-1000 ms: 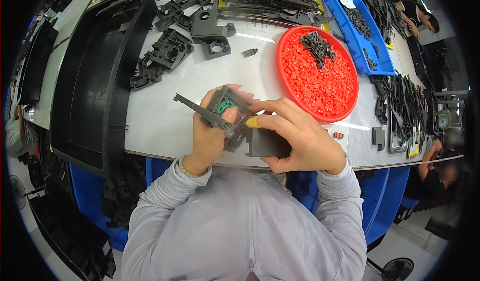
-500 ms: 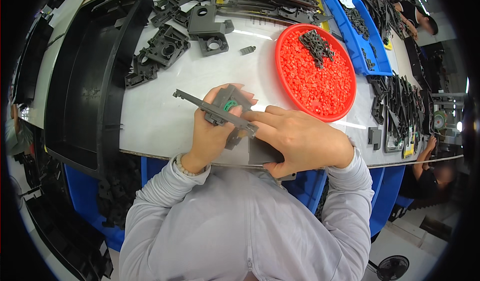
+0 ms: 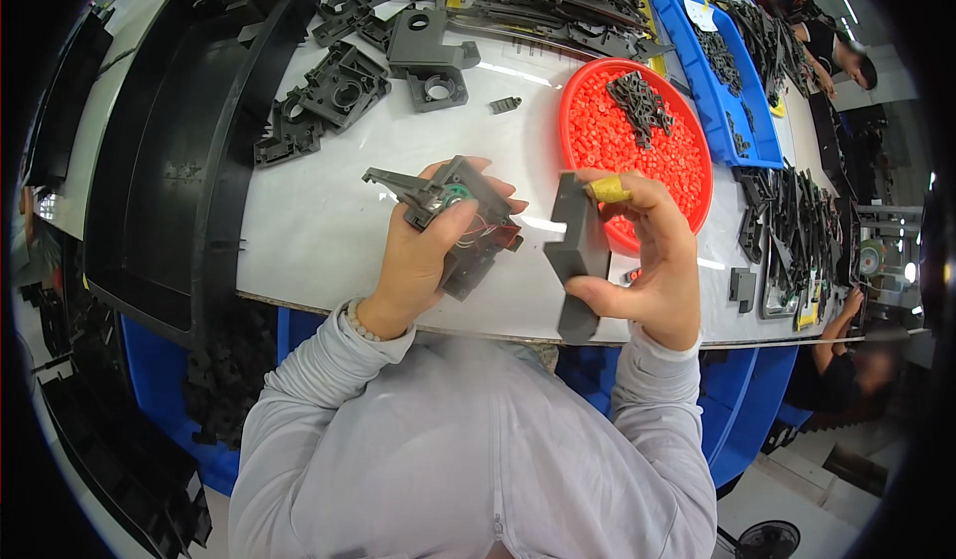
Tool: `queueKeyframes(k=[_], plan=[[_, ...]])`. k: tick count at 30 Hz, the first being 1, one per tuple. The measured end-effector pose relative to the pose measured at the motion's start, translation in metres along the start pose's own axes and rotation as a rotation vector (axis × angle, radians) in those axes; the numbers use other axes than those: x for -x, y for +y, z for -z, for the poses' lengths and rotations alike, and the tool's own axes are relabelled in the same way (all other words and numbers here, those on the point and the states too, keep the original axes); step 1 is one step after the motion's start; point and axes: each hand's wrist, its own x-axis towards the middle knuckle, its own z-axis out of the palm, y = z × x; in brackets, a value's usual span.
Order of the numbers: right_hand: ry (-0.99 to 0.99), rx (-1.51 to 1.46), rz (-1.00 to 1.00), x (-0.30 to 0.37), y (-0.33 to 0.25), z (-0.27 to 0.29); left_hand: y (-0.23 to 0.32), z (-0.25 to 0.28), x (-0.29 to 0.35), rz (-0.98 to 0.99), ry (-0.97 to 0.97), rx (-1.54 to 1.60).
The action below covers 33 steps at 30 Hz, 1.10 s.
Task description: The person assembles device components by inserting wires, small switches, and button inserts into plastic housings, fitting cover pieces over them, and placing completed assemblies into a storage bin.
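My left hand [image 3: 410, 260] is closed around a dark grey plastic housing [image 3: 470, 272]. Its thumb presses beside a round green part [image 3: 452, 197] seated in the housing, and thin wires show next to it. A long narrow arm [image 3: 390, 179] of the same grey juts out past the fingers to the left. To the right, clear of the housing, my right hand [image 3: 652, 280] grips a dark grey box-like cover [image 3: 578, 235] stood on edge between thumb and fingers. Yellow tape [image 3: 609, 190] wraps one finger of that hand.
A red basin [image 3: 708, 176] of small red pieces, with grey clips on top, sits behind my right hand. Beyond it lies a blue bin [image 3: 765, 131]. A deep black tray [image 3: 139, 191] stands at the left. Grey housings [image 3: 344, 86] and a small grey block [image 3: 505, 105] lie ahead.
My right hand has drawn away to the right from the left hand, bringing the cover with it and turning it on edge. The housing's wires have come into sight.
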Motion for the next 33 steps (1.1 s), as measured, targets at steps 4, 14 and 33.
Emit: queueKeyframes(k=[4, 14, 33], plan=[[0.059, 0.3, 0.211, -0.014, -0.012, -0.021, -0.017, 0.011, -0.001, -0.147, -0.171, 0.145], [0.105, 0.43, 0.32, -0.019, -0.016, -0.051, -0.02, 0.002, 0.002, -0.125, -0.121, 0.06], [0.032, 0.336, 0.158, -0.004, -0.012, -0.054, -0.015, 0.012, 0.006, -0.106, -0.009, -0.075]])
